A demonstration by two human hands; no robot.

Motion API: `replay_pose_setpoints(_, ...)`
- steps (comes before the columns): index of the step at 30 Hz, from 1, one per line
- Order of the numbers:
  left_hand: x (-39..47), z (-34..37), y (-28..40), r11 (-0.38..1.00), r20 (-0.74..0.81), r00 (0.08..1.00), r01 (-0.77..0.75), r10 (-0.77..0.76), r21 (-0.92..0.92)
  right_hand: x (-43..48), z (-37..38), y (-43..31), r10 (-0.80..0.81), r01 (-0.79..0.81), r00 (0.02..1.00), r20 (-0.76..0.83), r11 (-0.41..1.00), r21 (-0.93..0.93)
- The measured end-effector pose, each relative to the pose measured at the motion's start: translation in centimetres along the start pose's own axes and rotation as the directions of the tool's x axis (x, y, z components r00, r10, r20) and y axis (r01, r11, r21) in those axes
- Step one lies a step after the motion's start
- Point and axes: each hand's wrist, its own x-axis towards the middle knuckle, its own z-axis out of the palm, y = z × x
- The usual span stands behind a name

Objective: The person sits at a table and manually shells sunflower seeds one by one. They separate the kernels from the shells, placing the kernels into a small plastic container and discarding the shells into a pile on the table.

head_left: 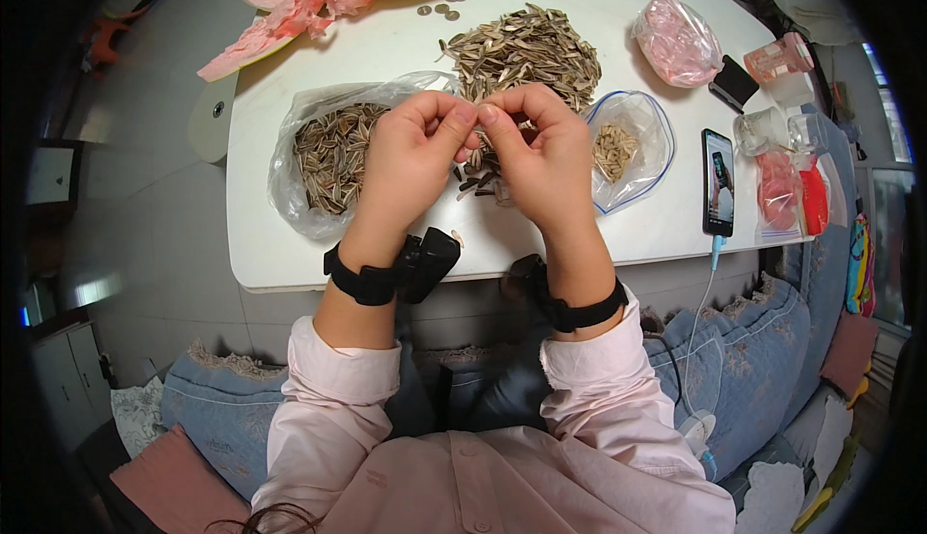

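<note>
My left hand (420, 150) and my right hand (539, 154) meet fingertip to fingertip above the table, thumbs and forefingers pinched. What they pinch is mostly hidden; it appears to be a small sunflower seed. Left of them, a clear plastic bag (282, 172) lies open around striped sunflower seeds (333, 165). Beyond the hands spreads a loose heap of sunflower seed hulls (532, 52). To the right, a zip bag (655, 165) with a blue seal holds pale shelled kernels (614, 151). Dark fragments (478, 185) lie partly hidden beneath my hands.
On the white table (290, 259) are torn watermelon rind (290, 27), several coins (443, 8), a pink plastic-wrapped bundle (678, 41), a black case (733, 85), a glass cup (760, 132) and a phone (718, 183). Its charging cable (699, 324) drops over the front edge towards the blue sofa (760, 346).
</note>
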Motion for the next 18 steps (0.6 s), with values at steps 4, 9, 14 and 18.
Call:
replay_pose_setpoints(4,0.0,-1.2,0.2,0.981,0.046,0.999,-0.035,0.027,0.193,-0.1,0.0,0.3,-0.092,0.090,0.996,-0.019,0.989,-0.114)
replay_pose_setpoints(9,0.0,-6.1,1.3,0.698,-0.247,0.966,0.122,0.080,0.706,0.5,-1.5,0.8,-0.227,0.181,0.973,-0.044,0.869,-0.460)
replay_pose_setpoints(14,-0.5,-6.8,0.3,0.521,-0.120,0.990,0.141,-0.074,0.842,0.5,-1.8,0.9,-0.191,0.103,0.979,-0.066,0.753,-0.650)
replay_pose_setpoints(18,-0.5,-5.7,-0.2,0.415,-0.119,0.989,0.146,-0.090,0.898,0.3,-1.4,0.9,-0.175,0.094,0.982,-0.065,0.764,-0.638)
